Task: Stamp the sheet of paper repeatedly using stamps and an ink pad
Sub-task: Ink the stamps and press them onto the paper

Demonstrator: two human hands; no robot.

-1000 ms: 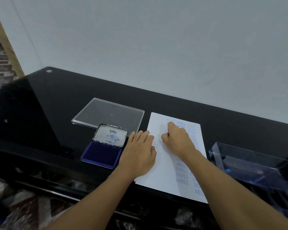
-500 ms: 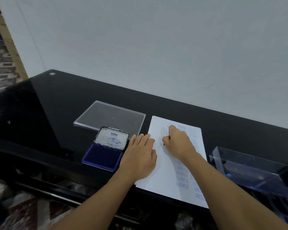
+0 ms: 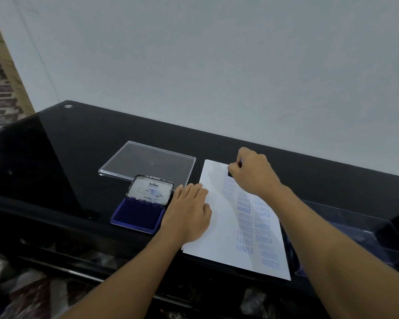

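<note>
A white sheet of paper (image 3: 219,226) lies on the black glass table (image 3: 78,146), covered with several blue stamped words such as SAMPLE and FRAGILE. My left hand (image 3: 189,212) rests flat on the sheet's left edge. Near the sheet's far end, my right hand (image 3: 253,173) grips a small dark stamp (image 3: 230,173), mostly hidden by the fingers. The blue ink pad (image 3: 138,215) sits open just left of my left hand, its metal lid (image 3: 150,189) raised.
A clear plastic lid (image 3: 147,161) lies flat behind the ink pad. A clear plastic box (image 3: 355,231) stands at the right of the sheet, partly behind my right forearm. A grey wall rises behind the table. The table's front edge runs below the sheet.
My right hand has moved with the stamp from the middle of the sheet up toward its far end. My left hand has stayed on the sheet's left edge.
</note>
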